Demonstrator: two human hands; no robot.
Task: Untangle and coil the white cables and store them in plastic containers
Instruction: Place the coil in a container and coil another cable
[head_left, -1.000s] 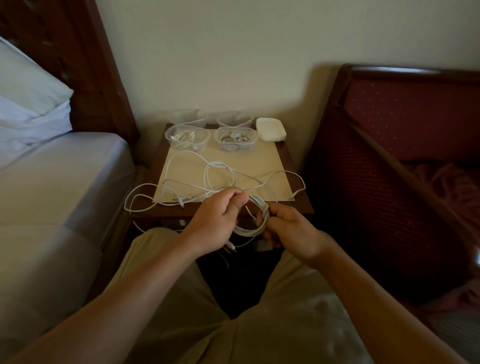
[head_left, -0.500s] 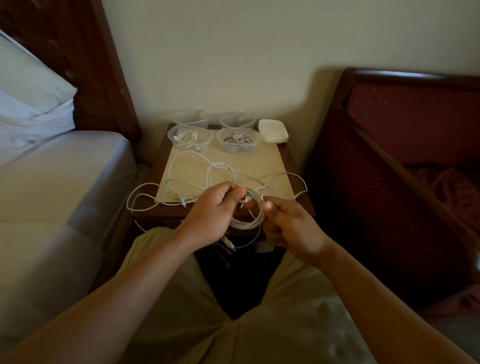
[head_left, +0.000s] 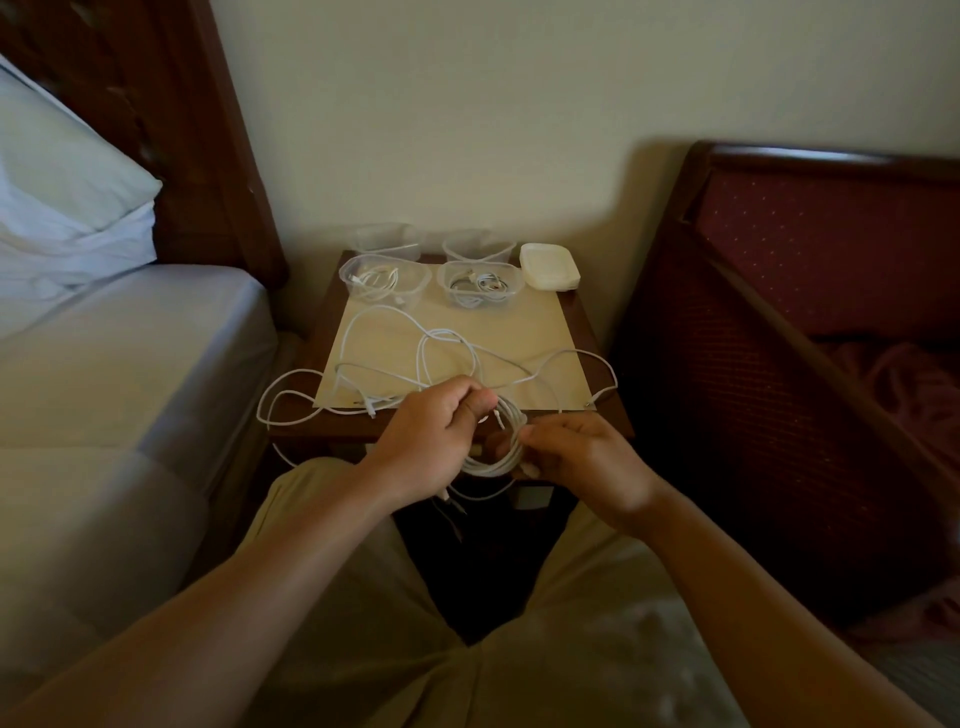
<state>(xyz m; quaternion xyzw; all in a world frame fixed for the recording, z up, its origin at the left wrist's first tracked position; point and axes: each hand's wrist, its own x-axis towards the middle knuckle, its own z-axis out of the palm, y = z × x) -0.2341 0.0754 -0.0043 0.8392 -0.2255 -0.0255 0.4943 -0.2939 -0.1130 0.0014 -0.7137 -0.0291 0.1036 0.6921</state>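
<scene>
Wooden nightstand (head_left: 597, 332), cream mat (head_left: 530, 332), loose white cables (head_left: 384, 338), four clear containers (head_left: 384, 278), white lids (head_left: 549, 265)

Bare forearms, no sleeves visible, khaki trousers (head_left: 332, 613)

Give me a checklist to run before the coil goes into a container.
1. Coil held by left hand and right hand: ok.
2. Coil finished, no tail trailing: not ok, cable runs on to the loose cables.
3. Loose cables untangled: not ok.
4. Empty container free: ok, back left container.
5. Front containers already filled: ok.
6. Lids within reach: ok.
</scene>
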